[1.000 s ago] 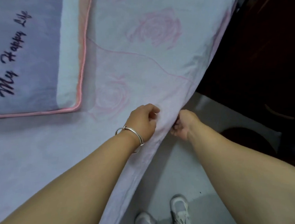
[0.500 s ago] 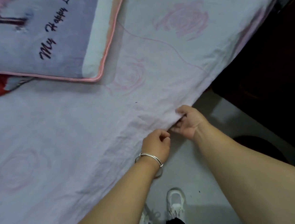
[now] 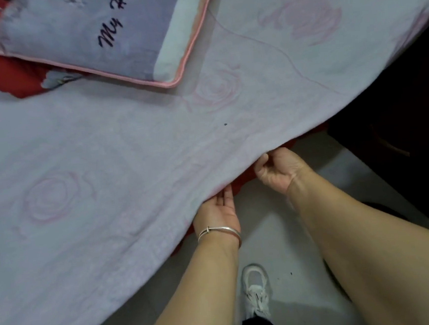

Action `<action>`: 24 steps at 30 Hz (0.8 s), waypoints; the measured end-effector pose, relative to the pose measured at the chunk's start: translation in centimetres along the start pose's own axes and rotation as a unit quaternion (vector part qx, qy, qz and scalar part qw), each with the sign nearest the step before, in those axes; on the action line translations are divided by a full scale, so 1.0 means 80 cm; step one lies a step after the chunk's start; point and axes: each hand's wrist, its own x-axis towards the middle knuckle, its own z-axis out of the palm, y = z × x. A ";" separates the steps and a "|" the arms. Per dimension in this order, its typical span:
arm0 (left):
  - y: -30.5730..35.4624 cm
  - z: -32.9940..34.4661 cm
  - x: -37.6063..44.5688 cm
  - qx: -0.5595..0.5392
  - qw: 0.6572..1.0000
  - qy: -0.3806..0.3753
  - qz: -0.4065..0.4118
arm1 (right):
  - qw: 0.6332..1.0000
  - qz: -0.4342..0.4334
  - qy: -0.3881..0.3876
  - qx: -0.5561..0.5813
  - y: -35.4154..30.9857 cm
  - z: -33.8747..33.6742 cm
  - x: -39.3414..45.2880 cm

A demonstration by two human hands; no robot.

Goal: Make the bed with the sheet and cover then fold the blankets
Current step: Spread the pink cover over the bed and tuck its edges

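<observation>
A pale lilac sheet (image 3: 122,174) printed with pink roses covers the bed and hangs over its near edge. My left hand (image 3: 218,213), a silver bangle on the wrist, lies palm up at that edge, its straight fingers slipped under the sheet's hem. Just to the right, my right hand (image 3: 277,169) curls its fingers and pinches the hem, lifting it a little. Red fabric (image 3: 238,182) shows beneath the raised hem between the two hands.
A lilac pillow (image 3: 90,31) with pink piping and dark script lies at the top left on a red patterned cloth (image 3: 9,78). Dark wooden furniture (image 3: 396,135) stands close on the right. My white shoe (image 3: 257,289) is on the pale floor (image 3: 273,237).
My left hand let go of its closed grip, turned palm up and slid its fingers under the hem. My right hand stays on the hem. The view shifted left along the bed.
</observation>
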 end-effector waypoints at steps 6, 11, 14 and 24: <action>0.019 0.002 0.002 0.014 1.000 -0.007 0.010 | 0.993 0.031 -0.022 -0.114 0.025 0.034 0.013; 0.023 0.010 0.011 0.031 0.998 -0.014 0.048 | 0.973 0.042 -0.022 -0.226 0.028 0.034 0.018; 0.025 0.021 0.014 -0.005 0.998 -0.001 0.060 | 0.966 0.018 0.023 -0.258 0.027 0.028 0.012; -0.007 -0.011 -0.004 0.216 0.975 0.047 -0.007 | 0.966 0.027 0.016 -0.257 0.016 -0.004 0.000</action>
